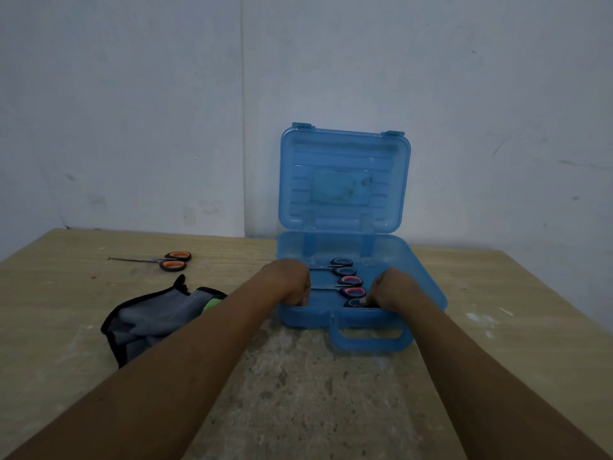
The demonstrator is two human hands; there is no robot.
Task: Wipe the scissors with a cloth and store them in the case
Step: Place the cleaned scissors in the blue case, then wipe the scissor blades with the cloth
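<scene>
Pale, scuffed wall behind a worn wooden table (pixel 331 393). Inside the open blue case (pixel 428 293), just behind its front wall, lies the third pair of scissors (pixel 353 303), the pair I am seating. Its long axis runs left to right, handles at the right, blades hidden under my left hand (pixel 292 283). My right hand (pixel 389 288), fingers curled down, pinches the handle loops. The left is curled over the blade end; I cannot tell whether it grips anything.

Deeper in the case, the pink-handled pair (pixel 351 286) and the dark-blue-handled pair (pixel 343 266) lie parallel, same heading. My judgement: lower this pair flat, blades closed, parallel to its neighbours and clear of the rim.

Left of the case, the orange-handled pair (pixel 174 260) is not yet stored, tip pointing away from the case; the grey cloth (pixel 149 322) lies nearer me.
</scene>
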